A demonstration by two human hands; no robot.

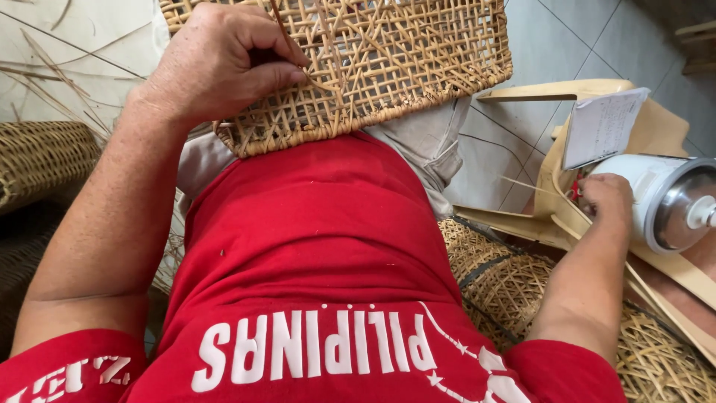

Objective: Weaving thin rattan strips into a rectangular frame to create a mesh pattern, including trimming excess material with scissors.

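Note:
A woven cane panel (403,60) with an open lattice rests on my lap, above my red shirt. My left hand (216,63) lies on the panel's left part, thumb and fingers pinched on a thin cane strand (280,22) that runs up out of the weave. My right hand (608,198) reaches out to the right side, down among pale wooden slats (556,201) next to a white cylindrical container with a metal lid (671,201). Something red shows just left of its fingers. What the right hand holds is hidden.
A white paper card (604,127) leans above the container. More woven cane pieces lie at lower right (514,283) and a wicker basket at the left edge (41,157). Loose cane strands (52,75) lie on the tiled floor at upper left.

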